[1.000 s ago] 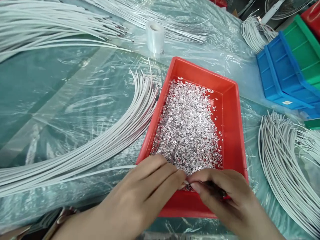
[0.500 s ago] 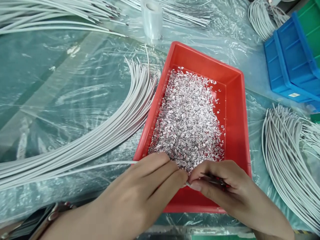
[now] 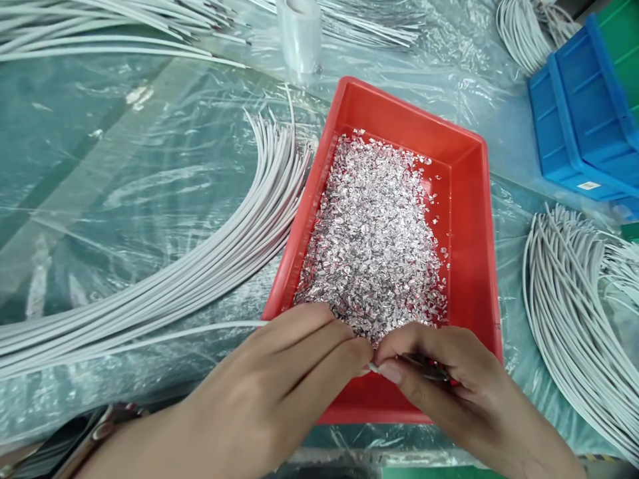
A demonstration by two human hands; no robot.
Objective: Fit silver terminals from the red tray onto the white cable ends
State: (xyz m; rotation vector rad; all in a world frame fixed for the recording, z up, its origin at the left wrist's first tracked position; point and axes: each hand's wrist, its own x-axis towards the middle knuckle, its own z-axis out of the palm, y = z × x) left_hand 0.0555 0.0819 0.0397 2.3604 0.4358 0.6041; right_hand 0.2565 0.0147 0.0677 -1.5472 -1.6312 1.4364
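My left hand (image 3: 294, 372) and my right hand (image 3: 439, 386) meet fingertip to fingertip over the near end of a red tray (image 3: 469, 219). The left hand pinches the end of a single white wire (image 3: 200, 329) that runs off to the left. The right hand is closed on a small dark tool I cannot make out, its tip at the wire end. A heap of small shiny foil scraps (image 3: 374, 233) fills the tray in front of both hands.
A curved bundle of white wires (image 3: 210, 266) lies left of the tray, another bundle (image 3: 569, 313) at the right. More wires (image 3: 100, 26) and a roll of clear tape (image 3: 299, 30) sit at the back. Blue bins (image 3: 584, 126) stand at the far right. Clear plastic sheet covers the table.
Both hands stay joined over the tray's near end. The view has shifted slightly, so the tray and table appear a little higher in the picture.
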